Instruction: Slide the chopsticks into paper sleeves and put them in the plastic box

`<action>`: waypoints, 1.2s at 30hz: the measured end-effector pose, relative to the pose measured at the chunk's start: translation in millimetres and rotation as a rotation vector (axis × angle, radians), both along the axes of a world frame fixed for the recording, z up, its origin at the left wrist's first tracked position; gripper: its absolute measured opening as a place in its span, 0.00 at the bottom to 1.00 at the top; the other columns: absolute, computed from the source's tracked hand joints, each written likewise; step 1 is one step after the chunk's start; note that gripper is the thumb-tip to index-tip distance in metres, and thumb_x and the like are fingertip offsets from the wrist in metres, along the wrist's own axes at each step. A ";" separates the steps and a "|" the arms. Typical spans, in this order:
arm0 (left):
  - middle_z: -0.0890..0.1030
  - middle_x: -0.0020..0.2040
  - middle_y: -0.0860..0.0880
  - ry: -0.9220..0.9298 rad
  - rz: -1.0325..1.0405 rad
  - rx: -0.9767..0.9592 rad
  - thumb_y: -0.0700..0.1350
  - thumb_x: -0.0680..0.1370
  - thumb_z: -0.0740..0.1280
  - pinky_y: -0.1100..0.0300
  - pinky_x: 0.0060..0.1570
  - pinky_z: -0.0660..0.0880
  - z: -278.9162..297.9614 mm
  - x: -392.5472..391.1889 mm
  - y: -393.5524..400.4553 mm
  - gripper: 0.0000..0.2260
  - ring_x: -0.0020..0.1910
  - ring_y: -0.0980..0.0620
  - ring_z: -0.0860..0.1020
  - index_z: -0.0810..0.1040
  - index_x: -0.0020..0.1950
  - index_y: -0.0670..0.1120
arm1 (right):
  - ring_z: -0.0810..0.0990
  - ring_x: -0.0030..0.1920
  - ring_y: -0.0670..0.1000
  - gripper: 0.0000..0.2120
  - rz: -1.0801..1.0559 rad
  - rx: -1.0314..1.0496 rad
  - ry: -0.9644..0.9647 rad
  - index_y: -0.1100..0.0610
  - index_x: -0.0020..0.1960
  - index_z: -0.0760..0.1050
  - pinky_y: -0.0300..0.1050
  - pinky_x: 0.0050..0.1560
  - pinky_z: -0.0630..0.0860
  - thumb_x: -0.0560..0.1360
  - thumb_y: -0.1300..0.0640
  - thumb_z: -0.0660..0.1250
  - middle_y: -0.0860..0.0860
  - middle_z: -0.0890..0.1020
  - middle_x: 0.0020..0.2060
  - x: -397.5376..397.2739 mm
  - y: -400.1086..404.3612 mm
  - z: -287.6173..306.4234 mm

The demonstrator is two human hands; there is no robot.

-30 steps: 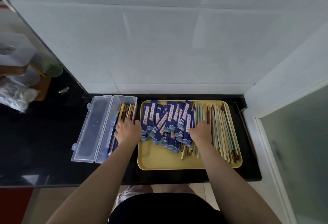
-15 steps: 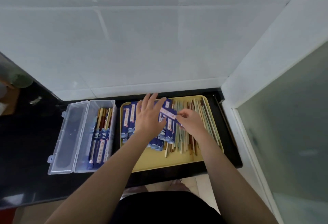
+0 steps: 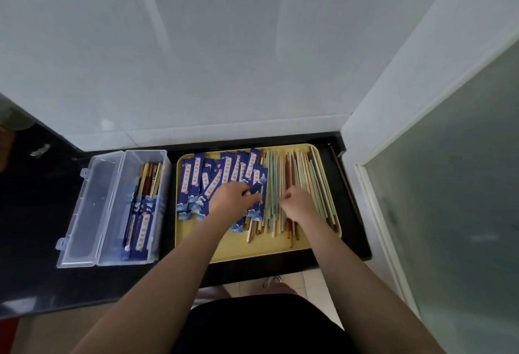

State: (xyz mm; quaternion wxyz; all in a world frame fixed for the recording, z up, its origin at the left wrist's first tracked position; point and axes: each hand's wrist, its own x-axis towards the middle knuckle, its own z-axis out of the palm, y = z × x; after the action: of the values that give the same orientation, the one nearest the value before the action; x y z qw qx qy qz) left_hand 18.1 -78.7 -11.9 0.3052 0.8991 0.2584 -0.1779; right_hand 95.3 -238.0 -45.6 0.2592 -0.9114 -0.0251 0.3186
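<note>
Fingers of my left hand (image 3: 231,199) curl down onto a blue paper sleeve (image 3: 257,185) at the right edge of the fanned pile, thumb and fingertips pinching it where it lies. My right hand (image 3: 297,203) sits just beside, over the loose chopsticks (image 3: 309,182), fingers bent toward them; I cannot tell whether they actually hold a stick or only touch the heap.

Both hands work on the yellow tray (image 3: 280,244). Its left half carries the spread of blue sleeves (image 3: 202,182), overlapping and pointing toward the wall; its right half carries bare sticks in pale green, cream and dark red-brown, lying roughly parallel, a few ends poking out nearer me from under the sleeves.

Left of the tray, just beside it, the clear plastic box (image 3: 164,213) stands open on the black counter (image 3: 33,227), its lid (image 3: 84,213) folded flat to the left. Inside lie several sleeved pairs (image 3: 141,219), wooden tips showing at the far end.
</note>
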 end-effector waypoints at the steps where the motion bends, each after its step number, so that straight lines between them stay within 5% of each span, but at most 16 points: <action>1: 0.83 0.40 0.46 -0.002 0.022 -0.019 0.59 0.78 0.67 0.51 0.45 0.82 -1.8 -1.9 -0.3 0.17 0.40 0.49 0.83 0.80 0.45 0.45 | 0.81 0.40 0.48 0.05 0.018 -0.047 -0.016 0.55 0.52 0.75 0.43 0.42 0.80 0.81 0.53 0.67 0.49 0.80 0.44 -6.0 3.2 -4.9; 3: 0.83 0.40 0.45 -0.013 0.074 -0.069 0.59 0.78 0.67 0.50 0.45 0.83 -4.5 -6.5 -0.5 0.17 0.40 0.48 0.83 0.80 0.46 0.44 | 0.78 0.40 0.46 0.08 0.021 -0.100 -0.054 0.55 0.56 0.73 0.39 0.37 0.73 0.81 0.53 0.67 0.48 0.78 0.45 -15.9 11.0 -12.6; 8: 0.84 0.41 0.43 -0.079 0.186 -0.231 0.56 0.77 0.70 0.49 0.44 0.81 -10.0 -12.6 -1.2 0.16 0.41 0.45 0.83 0.78 0.46 0.42 | 0.79 0.44 0.51 0.06 -0.028 -0.147 -0.116 0.58 0.56 0.74 0.43 0.43 0.76 0.82 0.57 0.65 0.49 0.76 0.41 -23.1 19.5 -16.9; 13: 0.85 0.43 0.46 -0.188 0.364 -0.642 0.48 0.76 0.74 0.54 0.48 0.81 -15.1 -18.5 -0.1 0.10 0.42 0.49 0.84 0.82 0.53 0.44 | 0.79 0.43 0.51 0.05 -0.039 -0.159 -0.086 0.59 0.54 0.76 0.43 0.42 0.76 0.82 0.58 0.64 0.52 0.80 0.46 -17.4 22.6 -17.8; 16: 0.84 0.43 0.47 -0.235 0.438 -0.817 0.44 0.77 0.73 0.63 0.43 0.78 -9.8 -21.1 -1.1 0.07 0.42 0.53 0.81 0.82 0.54 0.45 | 0.80 0.41 0.52 0.05 -0.042 -0.150 -0.022 0.59 0.50 0.77 0.43 0.40 0.77 0.82 0.58 0.64 0.53 0.79 0.42 -12.0 22.4 -16.7; 20: 0.78 0.37 0.47 -0.207 0.465 -0.819 0.45 0.79 0.71 0.66 0.31 0.74 -7.7 -22.6 -0.4 0.10 0.33 0.53 0.76 0.80 0.56 0.41 | 0.80 0.35 0.49 0.09 -0.080 -0.111 -0.002 0.57 0.43 0.74 0.41 0.33 0.75 0.81 0.56 0.66 0.52 0.80 0.39 -9.3 16.5 -9.7; 24: 0.71 0.34 0.48 -0.128 0.421 -0.794 0.52 0.83 0.62 0.60 0.31 0.69 -9.1 -17.8 1.3 0.13 0.29 0.54 0.68 0.76 0.55 0.43 | 0.81 0.39 0.48 0.04 -0.166 0.017 -0.165 0.55 0.49 0.75 0.42 0.38 0.78 0.81 0.56 0.65 0.51 0.81 0.42 -0.6 1.0 11.9; 29: 0.68 0.32 0.50 -0.072 0.427 -0.818 0.60 0.84 0.51 0.60 0.28 0.65 -6.7 -5.4 -7.1 0.16 0.27 0.55 0.66 0.72 0.63 0.57 | 0.77 0.39 0.42 0.02 -0.199 0.198 -0.326 0.54 0.51 0.76 0.36 0.34 0.68 0.82 0.57 0.65 0.48 0.80 0.43 22.1 -16.4 57.5; 32: 0.74 0.32 0.48 -0.032 0.469 -0.857 0.60 0.84 0.51 0.57 0.31 0.71 -1.7 0.1 -13.4 0.16 0.28 0.52 0.71 0.73 0.57 0.52 | 0.82 0.40 0.47 0.01 -0.294 0.394 -0.320 0.52 0.50 0.77 0.38 0.37 0.75 0.81 0.56 0.67 0.50 0.83 0.44 32.4 -19.8 73.0; 36: 0.78 0.39 0.44 -0.076 0.482 -0.940 0.51 0.85 0.55 0.50 0.43 0.75 1.8 0.8 -14.1 0.14 0.36 0.47 0.77 0.73 0.61 0.44 | 0.83 0.35 0.46 0.03 -0.441 0.663 -0.275 0.54 0.54 0.77 0.45 0.40 0.84 0.81 0.57 0.67 0.52 0.83 0.46 40.7 -20.3 89.7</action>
State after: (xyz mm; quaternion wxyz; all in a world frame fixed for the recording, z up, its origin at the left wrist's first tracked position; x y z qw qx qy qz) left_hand 18.9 -92.7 -10.1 0.7168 0.5862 0.3389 -0.1666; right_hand 136.0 -258.2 44.1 0.5949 -0.7961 0.0352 0.1057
